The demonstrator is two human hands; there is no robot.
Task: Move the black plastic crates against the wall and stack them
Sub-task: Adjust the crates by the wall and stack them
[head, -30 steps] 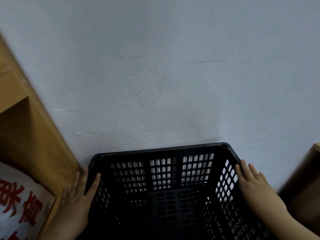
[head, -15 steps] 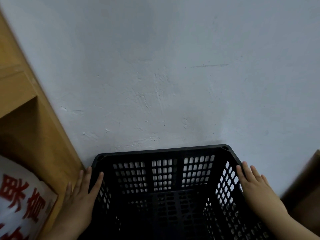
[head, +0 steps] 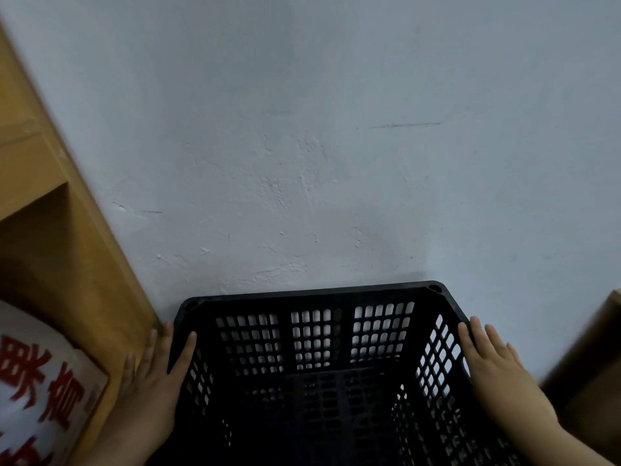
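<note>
One black crate (head: 312, 371) sits against the wall (head: 302, 146); two flat hands, left (head: 151, 388) and right (head: 500, 375), press its sides

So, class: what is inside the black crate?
Nothing shows inside the black crate: only its perforated floor and walls. The near end is out of frame, and whatever lies under it is hidden.

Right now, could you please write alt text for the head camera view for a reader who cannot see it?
An empty black plastic crate sits against a pale wall, the left hand and right hand flat on its sides. A wooden shelf unit stands left.
</note>
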